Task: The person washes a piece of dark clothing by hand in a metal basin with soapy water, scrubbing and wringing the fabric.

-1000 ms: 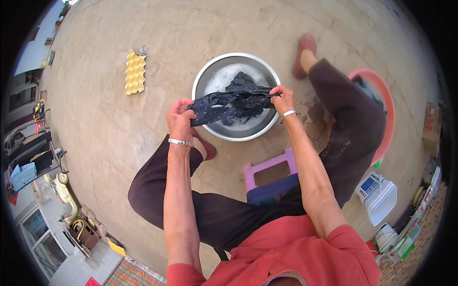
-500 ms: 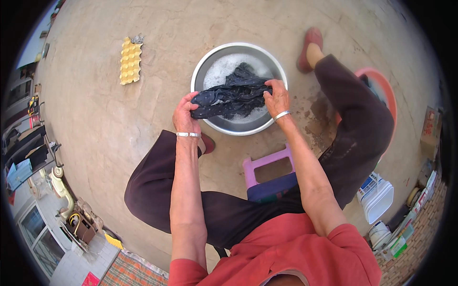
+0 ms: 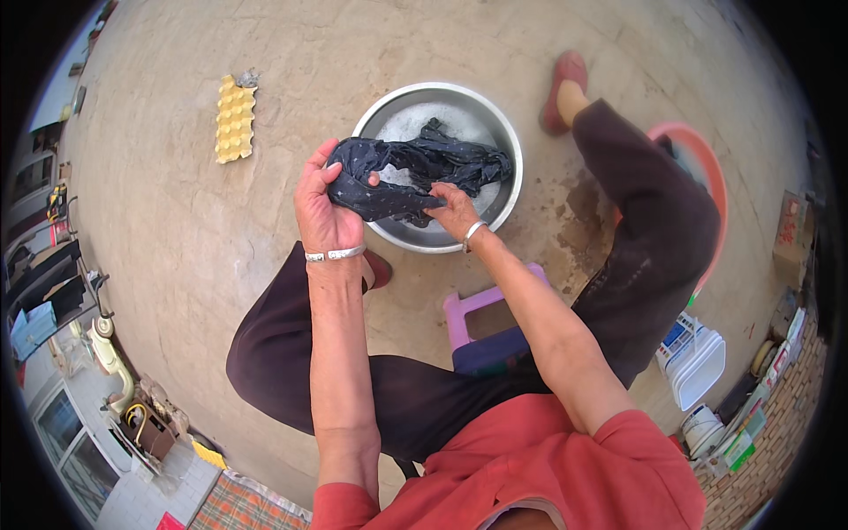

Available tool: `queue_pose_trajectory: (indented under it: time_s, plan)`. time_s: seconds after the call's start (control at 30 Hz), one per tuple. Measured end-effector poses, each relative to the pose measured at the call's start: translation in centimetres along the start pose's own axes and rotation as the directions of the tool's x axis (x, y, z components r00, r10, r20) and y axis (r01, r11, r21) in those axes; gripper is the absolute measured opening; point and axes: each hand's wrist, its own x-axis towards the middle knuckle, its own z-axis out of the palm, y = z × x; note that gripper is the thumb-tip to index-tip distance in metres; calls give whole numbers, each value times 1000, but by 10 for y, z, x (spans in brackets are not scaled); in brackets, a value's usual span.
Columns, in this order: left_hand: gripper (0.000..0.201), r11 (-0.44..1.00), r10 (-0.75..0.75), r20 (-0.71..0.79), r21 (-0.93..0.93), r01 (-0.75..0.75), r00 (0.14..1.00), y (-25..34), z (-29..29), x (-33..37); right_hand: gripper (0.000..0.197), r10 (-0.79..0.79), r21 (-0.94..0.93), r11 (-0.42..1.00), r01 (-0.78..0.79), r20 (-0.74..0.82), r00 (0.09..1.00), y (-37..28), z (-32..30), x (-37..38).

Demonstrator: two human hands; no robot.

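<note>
A wet dark garment (image 3: 389,194) with small pale specks stretches over a round metal basin (image 3: 518,168) of sudsy water (image 3: 411,122). At the garment's left end, my left hand (image 3: 325,208) is closed on the fabric, its thumb on the outer side and a fingertip showing through a gap in the cloth. My right hand (image 3: 457,212) pinches the lower edge of the cloth over the basin's near side. The garment's far right part lies bunched inside the basin. Silver bracelets circle both my wrists.
A pink basin (image 3: 717,172) stands beyond my right knee, near a white bucket (image 3: 698,371). A pink-purple stool (image 3: 455,322) is between my legs. On the ground to the left lies a yellow egg tray (image 3: 235,119). A cardboard box (image 3: 792,234) sits at the far right.
My right hand has moved left and down from the garment's right end to its lower edge. My left hand has shifted slightly left, and the garment's right end has dropped into the basin.
</note>
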Motion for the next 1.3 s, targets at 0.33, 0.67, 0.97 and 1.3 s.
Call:
queue_pose_trajectory:
  time_s: [0.33,0.67,0.97,1.3]
  plan:
    - [30,997,58,-218,-44,-69,974,-45,-47,34,19,286,220,952,-215,-380,880,5,-68,22]
    - [19,932,-193,-308,-356,75,932,-93,-119,53,38,132,-497,857,-139,-48,990,6,-20,33]
    - [40,955,-296,-520,-182,234,801,-104,-126,34,28,230,-841,536,-71,65,971,-25,-28,46]
    - [69,878,-336,-312,238,415,889,-120,-85,-7,11,252,436,837,-331,229,940,-158,-92,37]
